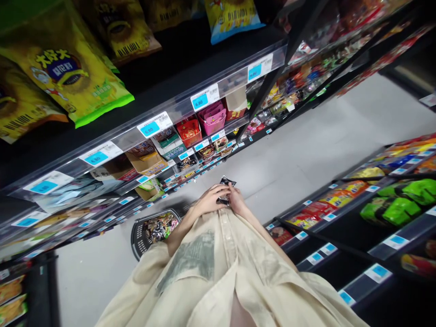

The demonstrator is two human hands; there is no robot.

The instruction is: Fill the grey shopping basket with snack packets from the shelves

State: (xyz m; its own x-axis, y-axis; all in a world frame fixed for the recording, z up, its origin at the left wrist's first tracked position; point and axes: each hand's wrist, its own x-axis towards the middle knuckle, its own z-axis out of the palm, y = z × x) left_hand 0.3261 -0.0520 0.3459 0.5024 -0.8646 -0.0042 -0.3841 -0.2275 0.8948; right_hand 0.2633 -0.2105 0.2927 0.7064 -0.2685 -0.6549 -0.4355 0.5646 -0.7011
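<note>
Holding one small dark packet (225,190) between them, the left hand (210,200) and the right hand (236,202) meet low in front of the body, fingers closed on the packet's lower part; its top sticks up above the fingertips. Cream shirt (218,277): fills the lower middle of the view and hides both forearms below the wrists.

Shopping basket (141,236): black, on the grey floor (306,150) just left of the person, holding assorted wrapped snacks.

Left shelving (190,97): clear-fronted ledges with blue price tags (150,128); large yellow bags (68,68) on top, boxed and red and pink packs below.

Right shelving (361,213): dark racks with green bags (402,204), red and yellow packs, more blue tags.

Aisle between the two runs: bare floor, nothing between the hands and the basket.
</note>
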